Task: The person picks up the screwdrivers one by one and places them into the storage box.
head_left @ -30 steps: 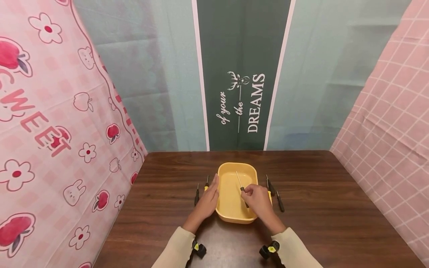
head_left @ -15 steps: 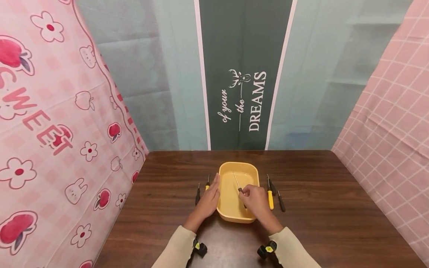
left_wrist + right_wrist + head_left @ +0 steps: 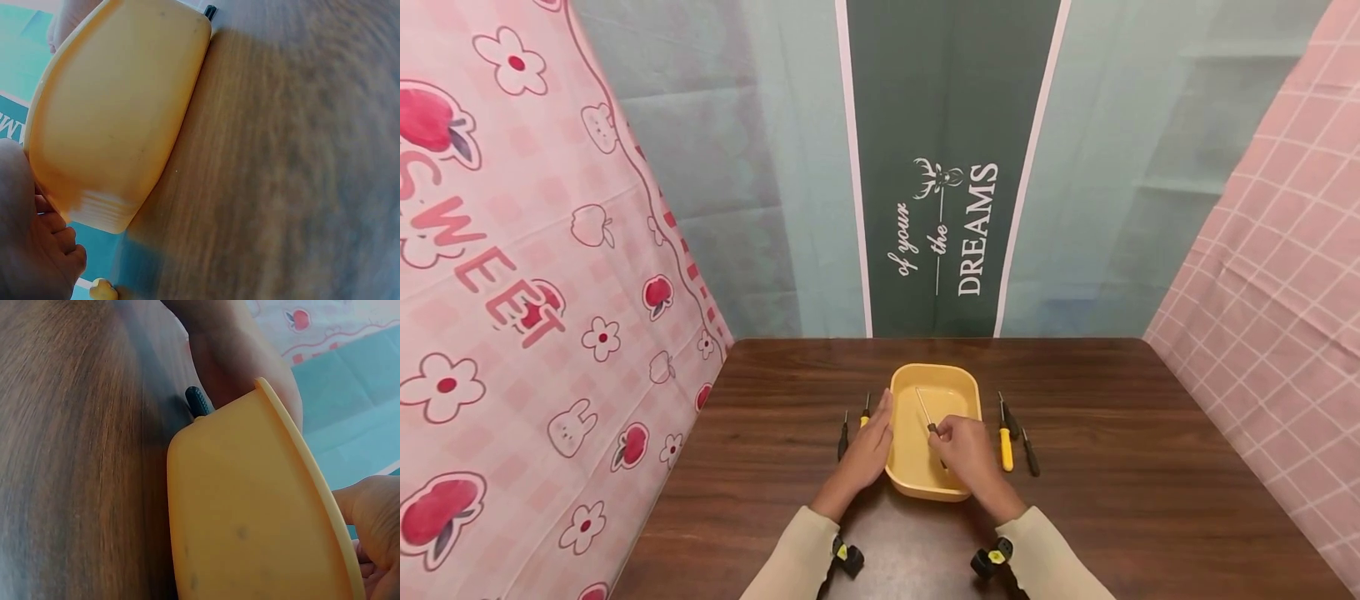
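Note:
A yellow plastic tub (image 3: 935,379) sits mid-table; its outer wall fills the left wrist view (image 3: 119,112) and the right wrist view (image 3: 250,531). My right hand (image 3: 964,448) is over the tub's near right part and pinches a thin screwdriver (image 3: 926,410) whose metal shaft points to the far left inside the tub. My left hand (image 3: 868,450) rests with straight fingers against the tub's left wall. In the right wrist view a dark handle (image 3: 199,401) shows behind the tub.
Two small screwdrivers (image 3: 842,435) lie left of the tub, partly under my left hand. Right of it lie a yellow-handled one (image 3: 1004,445) and two black ones (image 3: 1028,454). Patterned cloths wall in the brown table (image 3: 1112,433) on three sides.
My right hand has drawn slightly left and nearer with the screwdriver, uncovering the yellow-handled one right of the tub. My left hand has stayed in place.

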`<action>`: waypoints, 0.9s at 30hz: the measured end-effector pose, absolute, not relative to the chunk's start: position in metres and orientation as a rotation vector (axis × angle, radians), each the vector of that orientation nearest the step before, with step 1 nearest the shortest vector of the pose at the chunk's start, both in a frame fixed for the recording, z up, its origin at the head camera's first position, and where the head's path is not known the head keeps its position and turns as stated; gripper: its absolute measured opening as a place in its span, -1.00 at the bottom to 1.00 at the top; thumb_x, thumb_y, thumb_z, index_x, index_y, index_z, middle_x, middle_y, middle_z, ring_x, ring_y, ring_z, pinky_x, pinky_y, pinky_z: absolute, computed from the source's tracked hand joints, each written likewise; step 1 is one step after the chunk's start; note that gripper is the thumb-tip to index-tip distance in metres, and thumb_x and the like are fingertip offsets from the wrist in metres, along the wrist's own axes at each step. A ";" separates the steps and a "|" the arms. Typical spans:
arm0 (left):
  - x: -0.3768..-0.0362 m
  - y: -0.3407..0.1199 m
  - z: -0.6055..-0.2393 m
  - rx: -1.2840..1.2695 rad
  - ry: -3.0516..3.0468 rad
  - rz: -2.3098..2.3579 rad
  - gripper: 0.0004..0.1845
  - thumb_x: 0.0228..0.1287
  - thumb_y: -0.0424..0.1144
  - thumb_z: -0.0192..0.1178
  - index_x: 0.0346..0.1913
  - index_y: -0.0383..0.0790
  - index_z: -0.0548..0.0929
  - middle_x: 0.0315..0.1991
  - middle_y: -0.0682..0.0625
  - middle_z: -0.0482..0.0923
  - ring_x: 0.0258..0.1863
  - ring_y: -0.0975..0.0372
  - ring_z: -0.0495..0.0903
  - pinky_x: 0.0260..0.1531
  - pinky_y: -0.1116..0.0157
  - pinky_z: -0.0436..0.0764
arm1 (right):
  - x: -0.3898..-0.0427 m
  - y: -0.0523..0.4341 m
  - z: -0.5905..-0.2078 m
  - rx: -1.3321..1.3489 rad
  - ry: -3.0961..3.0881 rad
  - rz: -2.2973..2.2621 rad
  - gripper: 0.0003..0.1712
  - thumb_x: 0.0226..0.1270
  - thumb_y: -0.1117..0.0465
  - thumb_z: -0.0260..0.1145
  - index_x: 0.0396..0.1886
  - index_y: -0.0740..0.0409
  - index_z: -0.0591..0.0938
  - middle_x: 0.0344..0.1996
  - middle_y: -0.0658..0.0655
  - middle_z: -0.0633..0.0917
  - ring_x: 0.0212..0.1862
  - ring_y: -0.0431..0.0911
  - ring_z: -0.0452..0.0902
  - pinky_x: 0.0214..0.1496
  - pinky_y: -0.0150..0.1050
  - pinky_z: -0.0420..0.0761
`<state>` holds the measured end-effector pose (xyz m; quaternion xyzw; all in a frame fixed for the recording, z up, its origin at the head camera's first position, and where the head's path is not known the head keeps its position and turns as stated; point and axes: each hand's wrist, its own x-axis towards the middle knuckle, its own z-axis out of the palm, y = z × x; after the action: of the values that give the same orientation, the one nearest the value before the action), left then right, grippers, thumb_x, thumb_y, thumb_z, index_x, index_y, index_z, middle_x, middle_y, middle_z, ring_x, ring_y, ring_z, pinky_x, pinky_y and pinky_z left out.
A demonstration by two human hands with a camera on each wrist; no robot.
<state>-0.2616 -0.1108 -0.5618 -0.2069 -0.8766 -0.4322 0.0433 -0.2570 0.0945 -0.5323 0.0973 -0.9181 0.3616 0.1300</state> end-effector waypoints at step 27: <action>-0.262 -0.110 -0.561 -0.606 -2.682 -1.311 -0.42 0.65 -0.32 -0.20 0.61 -0.34 0.01 0.64 -0.01 -0.17 0.59 0.09 -0.05 0.50 -0.04 0.10 | -0.262 0.081 -0.534 0.266 -2.770 1.093 -0.89 0.14 0.30 0.45 -0.53 0.20 0.69 -0.75 -0.07 0.54 -0.71 -0.23 0.40 -0.67 -0.36 0.39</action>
<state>-0.2621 -0.1096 -0.5615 -0.1987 -0.8794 -0.4301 0.0477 -0.2623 0.0810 -0.5335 0.0888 -0.9239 0.3643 0.0757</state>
